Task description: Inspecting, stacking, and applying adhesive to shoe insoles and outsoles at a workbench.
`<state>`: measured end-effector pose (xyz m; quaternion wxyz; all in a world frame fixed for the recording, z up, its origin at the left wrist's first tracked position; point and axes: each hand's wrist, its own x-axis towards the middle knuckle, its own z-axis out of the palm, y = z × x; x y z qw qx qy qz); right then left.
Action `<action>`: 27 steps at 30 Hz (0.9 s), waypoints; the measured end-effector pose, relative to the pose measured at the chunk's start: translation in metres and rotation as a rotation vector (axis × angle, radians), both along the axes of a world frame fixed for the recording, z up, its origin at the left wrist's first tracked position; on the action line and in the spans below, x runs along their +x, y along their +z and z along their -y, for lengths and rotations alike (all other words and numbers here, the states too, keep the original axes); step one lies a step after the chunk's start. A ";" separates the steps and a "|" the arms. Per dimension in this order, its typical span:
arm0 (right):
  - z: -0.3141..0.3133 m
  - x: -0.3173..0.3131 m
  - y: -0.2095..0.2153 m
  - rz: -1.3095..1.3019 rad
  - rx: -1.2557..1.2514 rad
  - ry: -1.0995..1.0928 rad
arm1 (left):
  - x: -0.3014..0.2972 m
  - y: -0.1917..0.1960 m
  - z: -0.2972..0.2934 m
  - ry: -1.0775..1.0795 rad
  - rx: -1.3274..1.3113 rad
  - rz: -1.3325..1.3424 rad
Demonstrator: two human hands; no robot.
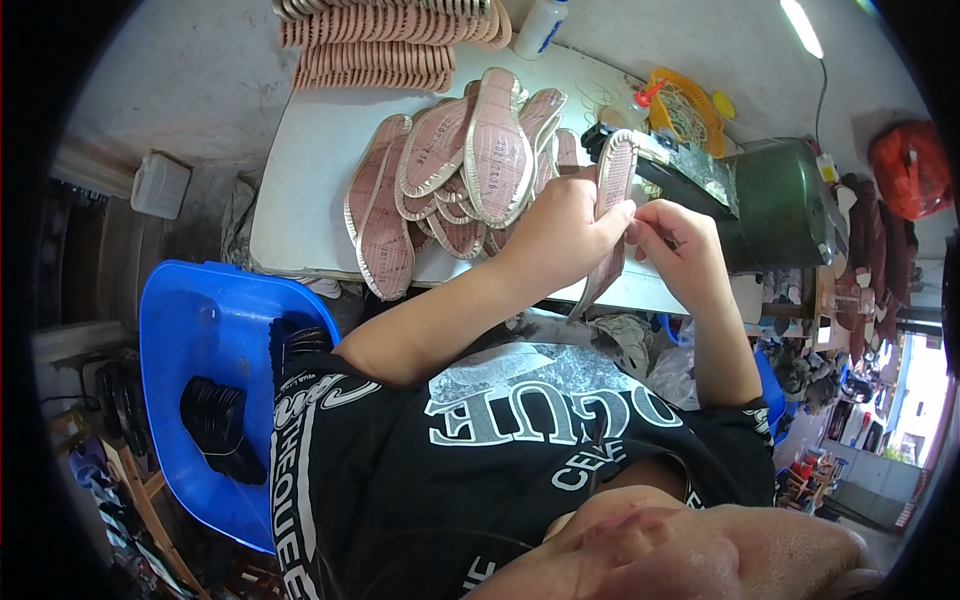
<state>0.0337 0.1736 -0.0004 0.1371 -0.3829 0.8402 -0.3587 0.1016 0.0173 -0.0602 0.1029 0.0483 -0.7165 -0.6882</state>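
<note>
An insole with a pinkish, lined face and a pale wrapped rim stands on edge above the table's near side. My left hand is closed round its middle, thumb on the face turned to the right. My right hand pinches at the insole's right edge, thumb and forefinger together next to the left thumb; whether a thread or strip lies between those fingertips is too small to tell. Left of my hands, a loose pile of similar insoles lies on the white table, several overlapping.
Rows of pinkish insoles stand packed at the back left, near a white bottle. A yellow basket, a red-tipped bottle and a dark green machine are at the right. A blue tub holds black pieces.
</note>
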 end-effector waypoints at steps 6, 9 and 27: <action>0.007 0.000 0.000 -0.580 0.314 0.195 | -0.001 -0.001 -0.003 -0.083 -0.195 0.056; 0.009 -0.011 -0.004 -0.428 0.209 0.212 | -0.009 -0.028 -0.003 -0.029 0.093 0.066; 0.000 -0.031 -0.006 -0.390 0.072 0.378 | 0.001 0.005 -0.005 0.068 -0.006 0.061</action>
